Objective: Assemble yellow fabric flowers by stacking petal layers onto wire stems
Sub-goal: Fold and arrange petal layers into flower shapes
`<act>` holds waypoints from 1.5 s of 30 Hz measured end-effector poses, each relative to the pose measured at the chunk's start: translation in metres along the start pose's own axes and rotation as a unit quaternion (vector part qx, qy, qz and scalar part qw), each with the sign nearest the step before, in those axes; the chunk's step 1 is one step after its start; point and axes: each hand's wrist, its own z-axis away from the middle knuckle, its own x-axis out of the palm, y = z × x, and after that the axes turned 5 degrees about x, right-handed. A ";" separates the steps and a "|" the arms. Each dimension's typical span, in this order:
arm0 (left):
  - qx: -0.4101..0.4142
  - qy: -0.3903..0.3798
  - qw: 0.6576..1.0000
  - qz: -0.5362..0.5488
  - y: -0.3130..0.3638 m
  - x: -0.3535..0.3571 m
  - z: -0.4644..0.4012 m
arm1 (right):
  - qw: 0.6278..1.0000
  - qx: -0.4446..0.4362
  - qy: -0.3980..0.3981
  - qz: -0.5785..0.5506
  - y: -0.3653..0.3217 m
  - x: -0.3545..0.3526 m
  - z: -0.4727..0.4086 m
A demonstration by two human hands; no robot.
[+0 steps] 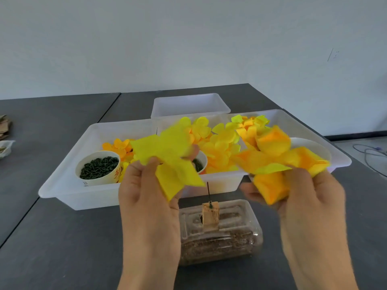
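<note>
Two hands are up over the dark worktop (62, 237). Far left in the white tray (69, 185) sits a cup (98, 170) of little green bits. The left hand (146, 197) pinches a pale yellow petal layer (167, 155) between thumb and fingers, so its grip is closed on it. Below, between the hands, a thin wire stem (208, 192) stands straight up from a wood block (210, 215) on a clear box (219, 233). More yellow petals (217, 143) fill the tray behind. The right hand (303, 204) holds an orange-yellow petal layer (272, 160), fingers curled around it. Both layers are in the air, apart, above the stem.
</note>
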 end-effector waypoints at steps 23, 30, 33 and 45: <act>-0.146 -0.259 0.834 -0.464 -0.112 0.162 -0.134 | 0.975 0.209 -0.027 -0.067 0.026 -0.086 -0.090; -0.143 -0.362 0.734 -0.556 -0.180 0.177 -0.133 | 0.981 0.191 0.013 0.019 0.029 -0.101 -0.108; -0.132 -0.429 0.701 -0.554 -0.179 0.170 -0.133 | 0.982 0.186 0.025 0.029 0.031 -0.101 -0.109; 0.121 -0.609 0.693 -0.367 -0.095 0.138 -0.090 | 0.995 0.084 0.031 0.051 0.019 -0.054 -0.114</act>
